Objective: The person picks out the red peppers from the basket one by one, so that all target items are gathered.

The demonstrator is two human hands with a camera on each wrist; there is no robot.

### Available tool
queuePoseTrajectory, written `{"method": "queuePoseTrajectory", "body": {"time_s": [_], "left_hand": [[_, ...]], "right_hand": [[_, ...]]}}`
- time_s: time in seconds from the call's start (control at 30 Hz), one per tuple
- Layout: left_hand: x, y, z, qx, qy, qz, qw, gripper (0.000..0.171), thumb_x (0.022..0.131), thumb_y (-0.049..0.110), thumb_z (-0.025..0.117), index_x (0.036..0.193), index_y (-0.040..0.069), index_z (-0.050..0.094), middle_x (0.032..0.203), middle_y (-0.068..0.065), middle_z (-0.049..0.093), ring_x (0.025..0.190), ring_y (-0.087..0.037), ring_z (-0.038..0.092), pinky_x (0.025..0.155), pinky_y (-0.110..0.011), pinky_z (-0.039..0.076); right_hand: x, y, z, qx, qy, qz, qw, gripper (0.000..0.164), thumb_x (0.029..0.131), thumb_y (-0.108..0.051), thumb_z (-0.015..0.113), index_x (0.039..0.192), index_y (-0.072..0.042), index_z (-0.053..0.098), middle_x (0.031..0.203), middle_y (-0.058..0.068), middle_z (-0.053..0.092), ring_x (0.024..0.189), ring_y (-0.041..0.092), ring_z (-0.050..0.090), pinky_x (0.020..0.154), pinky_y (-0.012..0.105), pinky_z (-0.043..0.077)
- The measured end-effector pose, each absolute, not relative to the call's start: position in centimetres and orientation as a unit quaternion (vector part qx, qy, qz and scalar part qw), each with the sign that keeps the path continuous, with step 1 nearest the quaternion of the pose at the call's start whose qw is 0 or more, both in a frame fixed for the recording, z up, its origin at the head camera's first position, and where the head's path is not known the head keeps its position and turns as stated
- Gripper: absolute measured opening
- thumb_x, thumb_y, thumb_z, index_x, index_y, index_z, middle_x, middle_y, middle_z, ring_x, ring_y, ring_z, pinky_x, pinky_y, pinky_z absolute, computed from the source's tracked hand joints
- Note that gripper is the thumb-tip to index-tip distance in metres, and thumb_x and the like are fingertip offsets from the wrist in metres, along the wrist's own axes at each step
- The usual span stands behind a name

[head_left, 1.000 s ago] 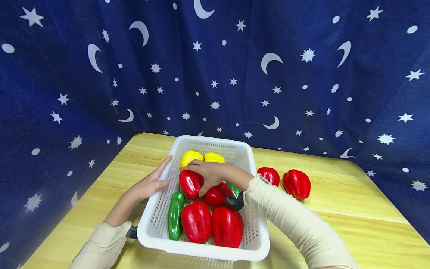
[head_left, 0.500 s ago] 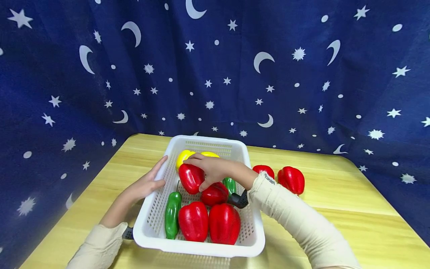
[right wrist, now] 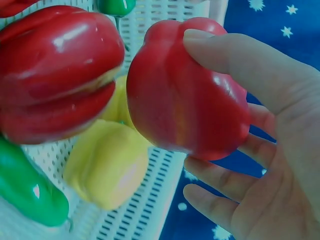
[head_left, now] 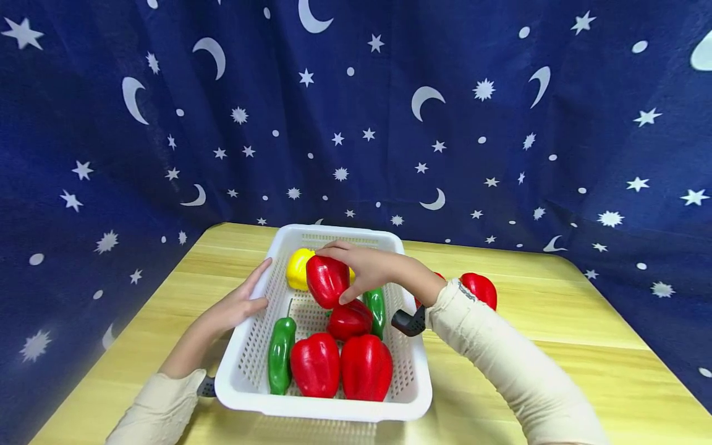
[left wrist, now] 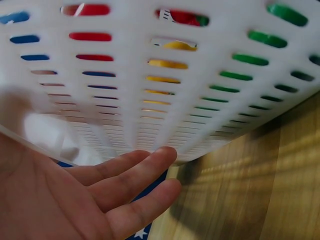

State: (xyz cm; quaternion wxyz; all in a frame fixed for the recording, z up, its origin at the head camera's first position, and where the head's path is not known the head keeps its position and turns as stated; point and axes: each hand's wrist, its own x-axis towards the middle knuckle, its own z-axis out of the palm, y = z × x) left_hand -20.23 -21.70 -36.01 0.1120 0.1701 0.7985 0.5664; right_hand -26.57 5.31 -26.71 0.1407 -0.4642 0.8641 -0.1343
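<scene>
My right hand [head_left: 364,267] holds a red bell pepper [head_left: 327,281] above the inside of a white perforated basket [head_left: 322,405]. In the right wrist view, the thumb lies on top of that bell pepper [right wrist: 185,95] and the fingers reach beneath it. My left hand [head_left: 236,306] rests at the basket's left rim, thumb over the edge; in the left wrist view, its fingers [left wrist: 132,182] extend loosely along the outer wall. Inside the basket are more red bell peppers [head_left: 315,364], a yellow bell pepper [head_left: 298,269], another yellow one partly hidden, and green long peppers [head_left: 281,355].
More red bell peppers [head_left: 479,289] lie on the wooden table [head_left: 528,346] right of the basket, one mostly hidden by my right wrist. A dark blue curtain [head_left: 356,111] with moons and stars hangs behind. Black wrist-worn pieces [head_left: 408,321] show at both sleeves.
My right hand has lifted the red bell pepper and moved it to the right, uncovering the basket floor where it was. The left hand stays at the rim. The whole view has shifted slightly.
</scene>
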Motion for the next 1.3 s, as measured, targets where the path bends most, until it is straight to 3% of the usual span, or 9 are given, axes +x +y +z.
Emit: {"method": "queuePoseTrajectory", "body": {"time_s": [0.37, 0.6, 0.97, 1.3], "left_hand": [[-20.3, -21.7, -35.8, 0.161, 0.799, 0.567, 0.121, 0.082, 0.084, 0.0, 0.038, 0.146, 0.021, -0.011, 0.147, -0.033, 0.0, 0.11, -0.053, 0.046, 0.063, -0.046, 0.058], [-20.4, -21.6, -36.0, 0.156, 0.803, 0.561, 0.125, 0.081, 0.085, -0.001, 0.036, 0.146, 0.022, -0.011, 0.148, -0.032, -0.001, 0.11, -0.053, 0.047, 0.063, -0.047, 0.057], [-19.6, -21.6, -35.8, 0.159, 0.803, 0.56, 0.13, 0.081, 0.085, -0.001, 0.036, 0.146, 0.024, -0.011, 0.148, -0.03, -0.005, 0.113, -0.058, 0.042, 0.061, -0.047, 0.057], [-19.9, -21.4, -35.7, 0.156, 0.796, 0.568, 0.14, 0.08, 0.086, 0.0, 0.036, 0.146, 0.024, -0.011, 0.148, -0.03, -0.004, 0.112, -0.056, 0.043, 0.062, -0.049, 0.057]], "right_hand": [[-26.0, 9.2, -24.9, -0.446, 0.872, -0.17, 0.108, 0.085, 0.067, -0.018, 0.077, 0.14, -0.014, 0.033, 0.138, 0.006, 0.034, 0.116, 0.02, 0.044, 0.085, 0.03, 0.054], [-25.8, 12.0, -24.2, -0.421, 0.88, -0.203, 0.086, 0.089, 0.063, -0.017, 0.079, 0.139, -0.012, 0.034, 0.138, 0.007, 0.034, 0.118, 0.024, 0.042, 0.083, 0.035, 0.055], [-26.2, 17.4, -24.4, -0.371, 0.905, -0.199, 0.053, 0.089, 0.065, -0.02, 0.078, 0.141, -0.015, 0.031, 0.141, 0.008, 0.031, 0.12, 0.027, 0.041, 0.085, 0.04, 0.054], [-26.7, 22.9, -24.9, -0.321, 0.928, -0.19, 0.021, 0.086, 0.067, -0.018, 0.076, 0.14, -0.01, 0.032, 0.14, 0.012, 0.033, 0.117, 0.031, 0.044, 0.088, 0.048, 0.051]]}}
